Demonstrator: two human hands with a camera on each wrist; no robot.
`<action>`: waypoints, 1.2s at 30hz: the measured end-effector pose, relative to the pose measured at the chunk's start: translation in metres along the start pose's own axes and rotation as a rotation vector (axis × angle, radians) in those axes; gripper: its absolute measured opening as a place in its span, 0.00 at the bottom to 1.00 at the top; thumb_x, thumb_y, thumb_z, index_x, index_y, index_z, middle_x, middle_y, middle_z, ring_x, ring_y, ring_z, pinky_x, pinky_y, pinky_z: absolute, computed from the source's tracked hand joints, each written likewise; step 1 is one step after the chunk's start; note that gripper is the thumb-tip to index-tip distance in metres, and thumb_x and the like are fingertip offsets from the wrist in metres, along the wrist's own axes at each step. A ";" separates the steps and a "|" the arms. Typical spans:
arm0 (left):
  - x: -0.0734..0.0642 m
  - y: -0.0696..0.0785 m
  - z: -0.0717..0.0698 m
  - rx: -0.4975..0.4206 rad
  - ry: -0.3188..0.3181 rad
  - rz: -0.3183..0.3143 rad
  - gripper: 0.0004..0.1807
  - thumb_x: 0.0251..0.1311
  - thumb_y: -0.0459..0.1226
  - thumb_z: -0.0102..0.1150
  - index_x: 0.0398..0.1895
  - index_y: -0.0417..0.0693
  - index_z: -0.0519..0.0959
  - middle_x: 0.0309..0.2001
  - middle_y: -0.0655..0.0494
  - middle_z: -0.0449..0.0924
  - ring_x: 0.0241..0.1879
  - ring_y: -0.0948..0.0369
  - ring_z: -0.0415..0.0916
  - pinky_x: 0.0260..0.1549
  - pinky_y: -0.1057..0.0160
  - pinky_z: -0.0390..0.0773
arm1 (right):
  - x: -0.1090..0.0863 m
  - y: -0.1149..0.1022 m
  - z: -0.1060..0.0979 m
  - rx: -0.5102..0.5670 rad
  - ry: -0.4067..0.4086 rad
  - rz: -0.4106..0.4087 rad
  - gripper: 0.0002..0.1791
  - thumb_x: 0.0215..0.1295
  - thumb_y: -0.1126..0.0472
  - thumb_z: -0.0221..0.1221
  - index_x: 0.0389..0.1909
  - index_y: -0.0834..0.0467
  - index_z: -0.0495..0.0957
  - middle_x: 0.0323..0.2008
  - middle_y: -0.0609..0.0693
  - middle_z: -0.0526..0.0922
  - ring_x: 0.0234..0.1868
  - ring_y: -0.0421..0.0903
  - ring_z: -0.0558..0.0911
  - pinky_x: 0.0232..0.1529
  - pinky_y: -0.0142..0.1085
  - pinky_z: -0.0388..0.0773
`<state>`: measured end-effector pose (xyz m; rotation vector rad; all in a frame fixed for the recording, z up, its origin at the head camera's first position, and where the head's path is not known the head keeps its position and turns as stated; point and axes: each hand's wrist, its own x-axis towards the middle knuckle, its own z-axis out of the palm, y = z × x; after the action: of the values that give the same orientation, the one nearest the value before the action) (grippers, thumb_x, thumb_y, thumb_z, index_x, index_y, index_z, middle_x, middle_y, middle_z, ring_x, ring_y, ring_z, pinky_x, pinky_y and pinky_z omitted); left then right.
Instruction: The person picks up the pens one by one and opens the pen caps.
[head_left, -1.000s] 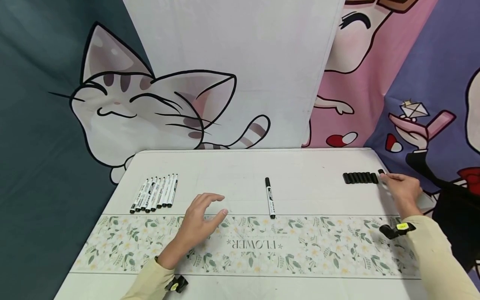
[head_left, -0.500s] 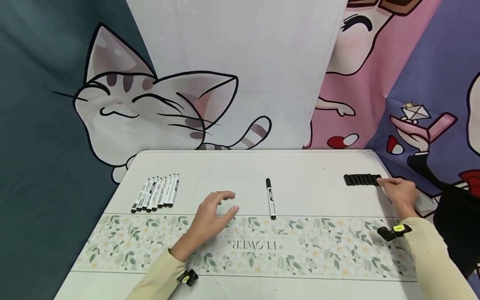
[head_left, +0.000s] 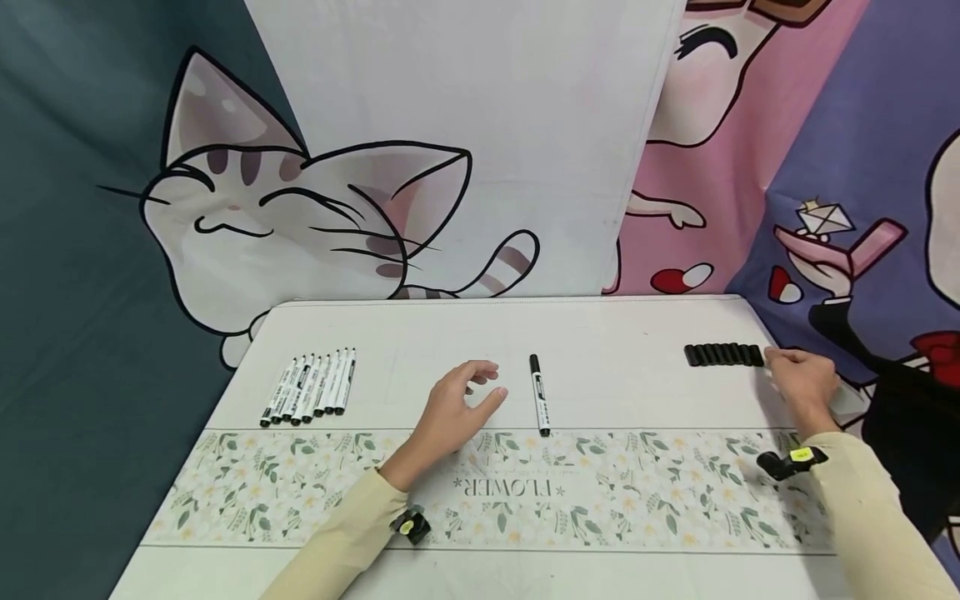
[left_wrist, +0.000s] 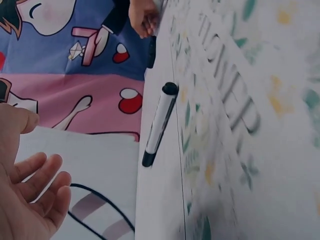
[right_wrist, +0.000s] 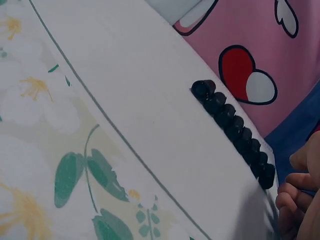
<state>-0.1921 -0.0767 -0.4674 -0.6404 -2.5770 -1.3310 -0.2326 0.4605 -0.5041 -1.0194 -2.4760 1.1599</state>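
Note:
A whiteboard marker (head_left: pixel 539 395) with its black cap on lies alone mid-table, cap pointing to the far side. My left hand (head_left: pixel 461 402) hovers just left of it, thumb and fingers apart and holding nothing. In the left wrist view the marker (left_wrist: pixel 161 125) lies beyond the loosely curved fingers (left_wrist: pixel 42 175). At the far right, several black marker caps (head_left: pixel 722 355) form a tight row. Right beside the row's right end is my right hand (head_left: pixel 804 382), nothing visible in it. The right wrist view has its fingers (right_wrist: pixel 295 192) loosely bent near the last cap (right_wrist: pixel 266 176).
Several uncapped white markers (head_left: pixel 309 387) lie side by side at the table's left. A flower-printed band (head_left: pixel 660 492) crosses the white tablecloth. Behind the table's far edge hangs a cartoon-printed cloth (head_left: pixel 570 150).
My left hand has moved right and away from me, toward the lone marker. The right hand set a black cap at the row's right end, let go and drew slightly back.

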 end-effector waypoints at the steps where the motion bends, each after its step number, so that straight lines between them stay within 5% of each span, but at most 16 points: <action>1: 0.003 0.000 0.003 -0.018 -0.004 -0.012 0.21 0.70 0.46 0.64 0.60 0.48 0.78 0.51 0.56 0.83 0.51 0.59 0.79 0.47 0.55 0.79 | -0.001 -0.002 -0.002 0.008 0.004 -0.005 0.32 0.70 0.40 0.57 0.60 0.63 0.82 0.18 0.20 0.64 0.70 0.63 0.66 0.61 0.51 0.67; 5: 0.015 0.002 0.016 -0.085 -0.022 -0.105 0.22 0.70 0.50 0.62 0.61 0.50 0.77 0.51 0.57 0.83 0.51 0.58 0.79 0.48 0.54 0.79 | -0.011 -0.012 -0.008 0.026 0.002 -0.034 0.32 0.68 0.39 0.58 0.61 0.59 0.82 0.15 0.16 0.65 0.61 0.54 0.75 0.63 0.48 0.67; 9: 0.023 0.003 0.029 -0.108 -0.047 -0.197 0.26 0.70 0.53 0.61 0.63 0.51 0.76 0.50 0.59 0.83 0.51 0.57 0.80 0.48 0.55 0.79 | -0.026 -0.027 -0.015 0.022 -0.020 -0.077 0.33 0.68 0.36 0.58 0.63 0.54 0.82 0.14 0.17 0.71 0.31 0.29 0.77 0.39 0.34 0.73; 11: 0.026 0.004 0.035 -0.111 -0.061 -0.224 0.27 0.69 0.54 0.61 0.64 0.50 0.76 0.50 0.59 0.83 0.51 0.57 0.80 0.47 0.55 0.79 | -0.037 -0.036 -0.017 0.038 -0.015 -0.106 0.32 0.67 0.36 0.60 0.62 0.54 0.82 0.16 0.17 0.73 0.25 0.24 0.75 0.31 0.29 0.70; 18: 0.029 0.000 0.050 -0.097 -0.086 -0.297 0.30 0.68 0.54 0.62 0.66 0.46 0.76 0.49 0.59 0.84 0.49 0.58 0.81 0.46 0.55 0.80 | -0.080 -0.061 -0.019 0.050 0.049 -0.298 0.30 0.67 0.39 0.63 0.59 0.58 0.84 0.22 0.16 0.72 0.28 0.24 0.73 0.31 0.24 0.68; 31: 0.031 -0.010 0.077 -0.011 -0.117 -0.351 0.32 0.65 0.59 0.64 0.63 0.47 0.77 0.45 0.56 0.84 0.38 0.59 0.81 0.40 0.57 0.79 | -0.144 -0.081 0.001 0.098 0.040 -0.625 0.18 0.69 0.51 0.67 0.51 0.58 0.88 0.29 0.16 0.74 0.32 0.21 0.75 0.27 0.20 0.70; 36: 0.031 -0.012 0.082 -0.001 -0.117 -0.357 0.33 0.64 0.57 0.65 0.62 0.45 0.77 0.45 0.54 0.86 0.38 0.58 0.82 0.40 0.56 0.80 | -0.166 -0.086 0.012 0.109 0.011 -0.687 0.15 0.68 0.53 0.68 0.51 0.56 0.88 0.35 0.33 0.83 0.33 0.23 0.76 0.32 0.18 0.71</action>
<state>-0.2211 -0.0075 -0.5140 -0.2709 -2.8873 -1.4287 -0.1589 0.3034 -0.4336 -0.1047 -2.4042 1.0205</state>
